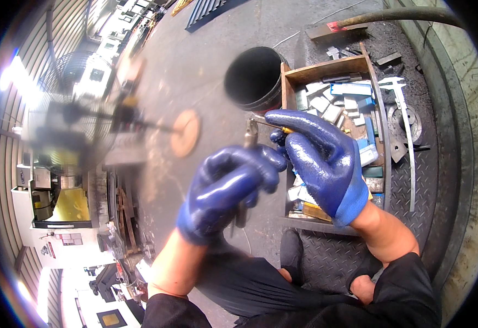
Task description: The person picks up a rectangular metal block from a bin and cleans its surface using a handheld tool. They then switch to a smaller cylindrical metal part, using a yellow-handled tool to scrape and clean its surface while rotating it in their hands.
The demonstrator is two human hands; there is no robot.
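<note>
Two blue rubber-coated gloves meet at the centre of the view around a slim metal tool (250, 134). The left hand (225, 188) is curled tight round the tool's grey shaft, which runs up out of the fist at twelve o'clock and shows again below it at six. The right hand (321, 161) is bent over from three o'clock, its fingertips pinched on the tool's thin upper end, where a bit of yellow shows; how firmly it grips I cannot tell. Both gloves are glossy and finely wrinkled, with bare forearms below them.

At three o'clock from the hands, partly hidden under the right glove, lies a shallow wooden tray (326, 68) with straight raised edges, crowded with small flat blocks and boxes in white, grey and blue. At twelve o'clock stands a round black bucket (255, 76), its mouth open and dark, just beside the tray's corner. Right of the tray a long steel caliper (406, 126) lies on ridged metal plate flooring (430, 180), near a round metal disc (406, 123). At nine o'clock a wire-caged fan (66, 109) is blurred. Between fan and bucket stretches smooth grey concrete (195, 54), the widest open room.
</note>
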